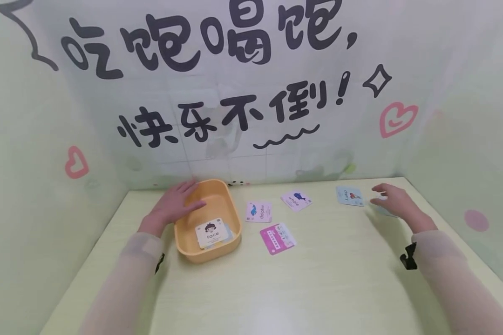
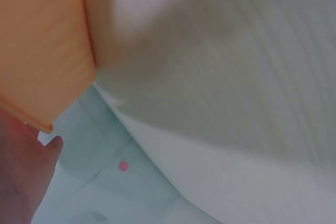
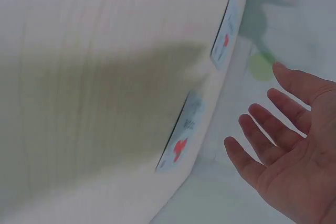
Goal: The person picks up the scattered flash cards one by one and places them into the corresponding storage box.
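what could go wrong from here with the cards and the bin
The right hand is open near a light blue card that lies flat, so fingertips might slide it rather than lift it. The cherry card lies close beside, so a wide sweep could nudge it too. The left hand is at the rim of the orange bin; a push there could shift the bin and disturb the face card inside.

Left hand [image 1: 174, 205] with thumb [image 1: 196, 205] splayed, right hand [image 1: 396, 204] with fingers [image 3: 273, 126] loosely bent, apart
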`<action>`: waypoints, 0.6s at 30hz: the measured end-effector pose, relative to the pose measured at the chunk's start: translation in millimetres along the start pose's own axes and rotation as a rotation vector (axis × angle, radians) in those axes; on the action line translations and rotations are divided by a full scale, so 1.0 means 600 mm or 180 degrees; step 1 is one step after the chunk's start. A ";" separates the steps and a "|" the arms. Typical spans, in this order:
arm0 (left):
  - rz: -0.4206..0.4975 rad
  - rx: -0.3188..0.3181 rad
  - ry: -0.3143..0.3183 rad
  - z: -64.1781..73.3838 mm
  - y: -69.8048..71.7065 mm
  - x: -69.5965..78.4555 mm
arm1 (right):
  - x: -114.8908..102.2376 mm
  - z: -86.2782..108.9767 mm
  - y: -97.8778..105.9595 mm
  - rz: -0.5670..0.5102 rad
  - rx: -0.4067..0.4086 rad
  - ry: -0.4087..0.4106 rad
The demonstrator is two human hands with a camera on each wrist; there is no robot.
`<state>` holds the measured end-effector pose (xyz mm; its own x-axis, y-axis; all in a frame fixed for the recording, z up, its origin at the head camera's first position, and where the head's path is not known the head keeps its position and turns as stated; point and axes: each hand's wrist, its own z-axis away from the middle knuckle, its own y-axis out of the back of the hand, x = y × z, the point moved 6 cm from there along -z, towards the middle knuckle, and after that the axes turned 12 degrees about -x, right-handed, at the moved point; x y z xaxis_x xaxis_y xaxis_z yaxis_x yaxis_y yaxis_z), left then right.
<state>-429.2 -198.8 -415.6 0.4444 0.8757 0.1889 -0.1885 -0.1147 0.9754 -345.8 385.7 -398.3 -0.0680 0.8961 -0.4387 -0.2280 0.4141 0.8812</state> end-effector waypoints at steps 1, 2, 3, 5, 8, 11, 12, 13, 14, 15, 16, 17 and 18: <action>0.0007 -0.0015 0.0008 -0.001 -0.004 0.000 | 0.014 0.003 0.001 0.0086 -0.0006 -0.0035; 0.0022 -0.0027 0.0019 -0.002 -0.008 0.001 | 0.027 0.006 0.001 0.0164 -0.0016 -0.0066; 0.0021 -0.0023 0.0015 -0.002 -0.011 0.002 | 0.041 0.009 0.002 0.0234 -0.0016 -0.0081; 0.0014 -0.0020 0.0009 -0.005 -0.014 0.007 | 0.068 0.016 0.003 0.0330 -0.0038 -0.0120; 0.0030 0.0011 -0.0019 -0.010 -0.015 0.015 | 0.105 0.026 0.001 0.0378 -0.0130 -0.0201; 0.0025 -0.0012 -0.0042 -0.017 -0.014 0.025 | 0.136 0.037 -0.004 0.0325 -0.0258 -0.0336; 0.0023 -0.0030 -0.0043 -0.020 -0.014 0.028 | 0.145 0.041 -0.006 0.0326 -0.0296 -0.0370; 0.0013 -0.0051 -0.0044 -0.023 -0.013 0.031 | 0.152 0.044 -0.007 0.0315 -0.0321 -0.0400; -0.0001 -0.0073 -0.0047 -0.026 -0.013 0.034 | 0.159 0.047 -0.009 0.0320 -0.0345 -0.0421; -0.0008 -0.0085 -0.0061 -0.029 -0.012 0.037 | 0.164 0.049 -0.011 0.0322 -0.0355 -0.0431; -0.0013 -0.0097 -0.0070 -0.032 -0.012 0.039 | 0.167 0.051 -0.013 0.0334 -0.0363 -0.0433; -0.0007 -0.0112 -0.0067 -0.034 -0.012 0.041 | 0.170 0.053 -0.014 0.0347 -0.0369 -0.0442; -0.0017 -0.0122 -0.0061 -0.036 -0.012 0.042 | 0.172 0.054 -0.015 0.0351 -0.0368 -0.0425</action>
<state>-435.7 -165.9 -420.2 0.4622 0.8670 0.1862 -0.2194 -0.0917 0.9713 -319.1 479.6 -446.1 0.0289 0.9514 -0.3067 -0.3367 0.2981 0.8932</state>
